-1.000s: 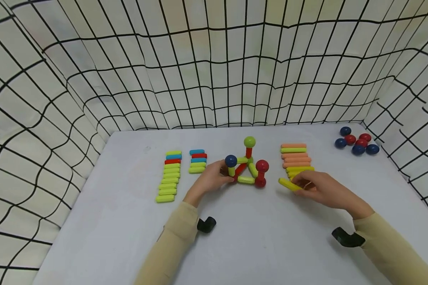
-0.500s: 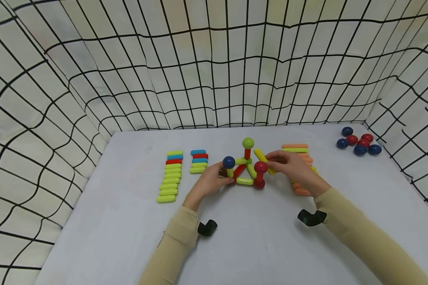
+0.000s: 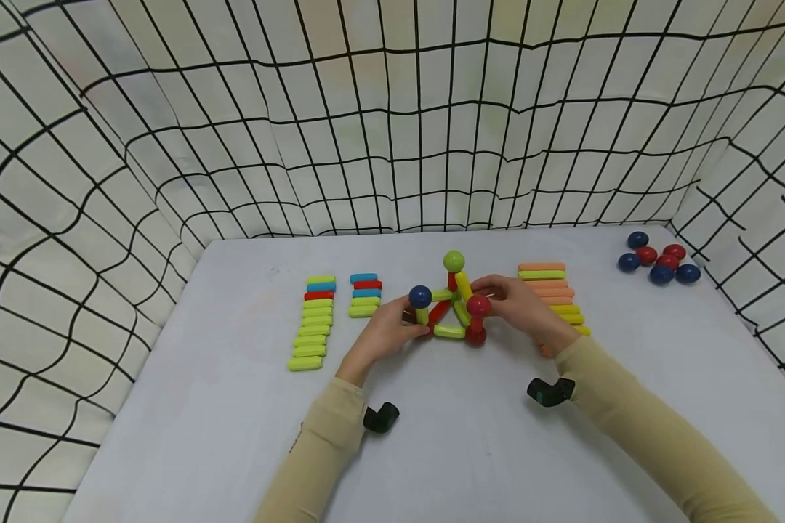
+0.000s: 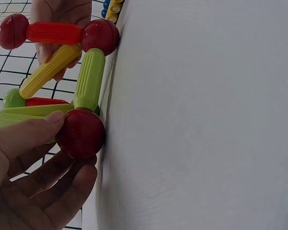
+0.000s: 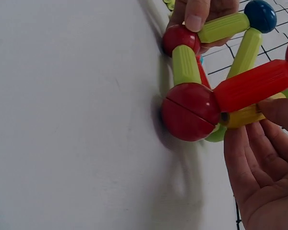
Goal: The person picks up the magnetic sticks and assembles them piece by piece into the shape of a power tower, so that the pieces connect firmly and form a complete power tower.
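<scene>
A triangular frame of magnetic sticks and balls stands mid-table, its base including a light green stick (image 3: 449, 332) and a red stick (image 3: 439, 312). Three uprights carry a blue ball (image 3: 420, 296), a green ball (image 3: 454, 261) and a red ball (image 3: 478, 306). At the near left corner my left hand (image 3: 387, 330) grips a red base ball (image 4: 81, 134) between thumb and fingers. My right hand (image 3: 515, 303) pinches a yellow stick (image 4: 48, 72), which slants between the green top ball and the right red base ball (image 5: 191, 112). In the right wrist view one stick end sits close to that base ball.
Two columns of short sticks (image 3: 310, 341) (image 3: 364, 293) lie to the left. Orange and yellow sticks (image 3: 552, 293) lie right of the frame, partly behind the right forearm. Several blue and red balls (image 3: 667, 262) rest at the far right. Black netting (image 3: 419, 112) surrounds the table.
My right hand has carried the yellow stick leftward from the right-hand row to the frame, turning it to a steep slant. The left hand has stayed at its corner.
</scene>
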### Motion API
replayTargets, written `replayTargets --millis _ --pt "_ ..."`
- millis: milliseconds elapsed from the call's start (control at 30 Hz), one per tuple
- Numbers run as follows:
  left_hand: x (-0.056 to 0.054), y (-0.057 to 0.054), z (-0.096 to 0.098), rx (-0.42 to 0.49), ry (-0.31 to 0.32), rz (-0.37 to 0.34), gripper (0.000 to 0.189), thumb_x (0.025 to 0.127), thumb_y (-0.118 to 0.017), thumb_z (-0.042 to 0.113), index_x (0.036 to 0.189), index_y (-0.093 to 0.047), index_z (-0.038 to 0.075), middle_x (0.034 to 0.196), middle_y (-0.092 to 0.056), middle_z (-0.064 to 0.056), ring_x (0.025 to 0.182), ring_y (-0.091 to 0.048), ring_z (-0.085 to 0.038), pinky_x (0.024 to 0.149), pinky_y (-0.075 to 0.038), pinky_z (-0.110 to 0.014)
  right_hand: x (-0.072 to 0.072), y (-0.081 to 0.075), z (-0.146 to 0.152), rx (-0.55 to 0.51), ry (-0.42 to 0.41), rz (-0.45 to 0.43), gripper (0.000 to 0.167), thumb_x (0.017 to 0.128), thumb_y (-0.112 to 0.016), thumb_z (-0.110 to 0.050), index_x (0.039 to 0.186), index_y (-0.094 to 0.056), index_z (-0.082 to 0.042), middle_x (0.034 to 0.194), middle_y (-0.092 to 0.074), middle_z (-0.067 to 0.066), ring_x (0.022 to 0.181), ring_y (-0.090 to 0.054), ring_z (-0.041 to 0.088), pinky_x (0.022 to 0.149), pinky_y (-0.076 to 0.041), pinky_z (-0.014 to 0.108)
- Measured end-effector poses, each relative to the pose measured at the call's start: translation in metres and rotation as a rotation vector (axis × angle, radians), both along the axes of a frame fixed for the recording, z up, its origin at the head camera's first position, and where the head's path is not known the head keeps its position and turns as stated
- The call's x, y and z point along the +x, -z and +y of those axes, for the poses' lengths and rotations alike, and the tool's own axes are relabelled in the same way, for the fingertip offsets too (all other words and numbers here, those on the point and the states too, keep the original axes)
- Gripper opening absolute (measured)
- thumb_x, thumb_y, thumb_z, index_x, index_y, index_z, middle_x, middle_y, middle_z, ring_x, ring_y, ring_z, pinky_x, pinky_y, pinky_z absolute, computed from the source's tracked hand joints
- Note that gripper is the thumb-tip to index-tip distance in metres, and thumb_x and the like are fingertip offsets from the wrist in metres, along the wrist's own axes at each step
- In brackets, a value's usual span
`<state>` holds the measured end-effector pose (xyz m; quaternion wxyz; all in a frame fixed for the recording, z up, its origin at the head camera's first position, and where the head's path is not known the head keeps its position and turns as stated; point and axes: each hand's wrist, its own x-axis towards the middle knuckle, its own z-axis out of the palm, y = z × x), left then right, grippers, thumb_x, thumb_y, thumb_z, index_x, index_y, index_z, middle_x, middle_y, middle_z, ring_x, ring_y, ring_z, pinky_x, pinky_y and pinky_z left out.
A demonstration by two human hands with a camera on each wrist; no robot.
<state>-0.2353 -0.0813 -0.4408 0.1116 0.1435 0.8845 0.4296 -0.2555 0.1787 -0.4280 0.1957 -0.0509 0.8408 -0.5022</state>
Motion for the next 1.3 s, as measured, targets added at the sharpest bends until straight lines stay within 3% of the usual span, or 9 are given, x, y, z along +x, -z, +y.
replayTargets --millis 167,333,500,800,900,967,1033,1200,1300 --pt "0.000 -0.001 0.000 0.005 0.004 0.001 0.033 0.089 -0.073 0.014 0.119 -0.062 0.003 0.111 -0.066 -0.011 0.103 -0.062 -0.025 0.092 -0.052 -0.039 0.001 0.001 -0.002 -0.028 0.006 -0.081 0.039 0.097 -0.061 -0.019 0.135 -0.052 -0.020 0.138 -0.050 0.008 0.123 -0.048 0.029 0.104 -0.042 0.047" --pt "-0.001 -0.003 -0.001 -0.003 0.006 -0.024 0.034 0.089 -0.072 0.015 0.120 -0.062 0.003 0.112 -0.066 -0.010 0.106 -0.062 -0.026 0.092 -0.052 -0.039 0.000 -0.004 0.009 0.043 -0.165 0.001 0.042 0.096 -0.060 -0.015 0.136 -0.051 -0.009 0.128 -0.058 0.011 0.116 -0.054 0.028 0.101 -0.045 0.046" --pt "-0.001 -0.007 -0.006 -0.033 0.037 -0.051 0.031 0.090 -0.070 0.012 0.119 -0.064 0.001 0.113 -0.067 -0.010 0.107 -0.062 -0.026 0.093 -0.052 -0.038 0.005 -0.009 0.018 0.213 -0.316 0.074 0.046 0.089 -0.071 -0.025 0.127 -0.056 -0.004 0.107 -0.064 0.006 0.099 -0.058 0.022 0.090 -0.049 0.040" --pt "0.000 -0.011 -0.015 -0.073 0.268 -0.069 0.024 0.094 -0.059 0.006 0.116 -0.068 0.003 0.110 -0.068 -0.005 0.103 -0.062 -0.020 0.089 -0.052 -0.032 0.007 0.001 0.017 0.292 -0.224 0.153 0.020 0.092 -0.068 -0.025 0.094 -0.061 -0.006 0.077 -0.061 0.005 0.073 -0.056 0.019 0.068 -0.046 0.031" --pt "0.002 -0.013 -0.015 -0.068 0.397 -0.074 0.027 0.096 -0.058 0.010 0.121 -0.066 0.006 0.116 -0.067 -0.003 0.108 -0.060 -0.017 0.093 -0.049 -0.031 0.007 0.001 0.018 0.273 -0.203 0.158 0.021 0.093 -0.067 -0.025 0.104 -0.066 -0.007 0.089 -0.066 0.004 0.081 -0.060 0.018 0.075 -0.051 0.032" --pt "0.003 -0.014 -0.015 -0.062 0.429 -0.084 0.028 0.097 -0.058 0.015 0.124 -0.067 0.009 0.119 -0.067 -0.001 0.109 -0.057 -0.015 0.093 -0.048 -0.031 0.009 0.000 0.019 0.262 -0.184 0.181 0.027 0.095 -0.065 -0.025 0.114 -0.066 -0.007 0.101 -0.067 0.006 0.089 -0.062 0.020 0.081 -0.053 0.035" --pt "0.003 -0.014 -0.015 -0.059 0.386 -0.085 0.028 0.099 -0.058 0.020 0.124 -0.067 0.012 0.118 -0.067 0.001 0.107 -0.057 -0.014 0.091 -0.049 -0.030 0.012 -0.001 0.022 0.242 -0.165 0.194 0.031 0.095 -0.065 -0.025 0.121 -0.064 -0.008 0.112 -0.067 0.006 0.097 -0.063 0.021 0.087 -0.053 0.039" --pt "0.000 -0.010 -0.015 0.000 0.060 -0.044 0.023 0.099 -0.057 0.023 0.114 -0.070 0.009 0.103 -0.068 -0.001 0.092 -0.059 -0.018 0.076 -0.053 -0.030 0.029 -0.007 0.039 0.225 -0.200 0.253 0.029 0.096 -0.064 -0.024 0.119 -0.066 -0.009 0.113 -0.068 0.003 0.102 -0.061 0.021 0.090 -0.052 0.040" --pt "-0.002 -0.006 -0.014 0.061 -0.070 -0.013 0.021 0.098 -0.060 0.021 0.111 -0.068 0.007 0.106 -0.067 -0.005 0.099 -0.061 -0.022 0.077 -0.054 -0.034 0.044 -0.013 0.057 0.234 -0.211 0.253 0.027 0.096 -0.064 -0.026 0.119 -0.066 -0.010 0.114 -0.067 0.003 0.101 -0.061 0.020 0.085 -0.054 0.033"
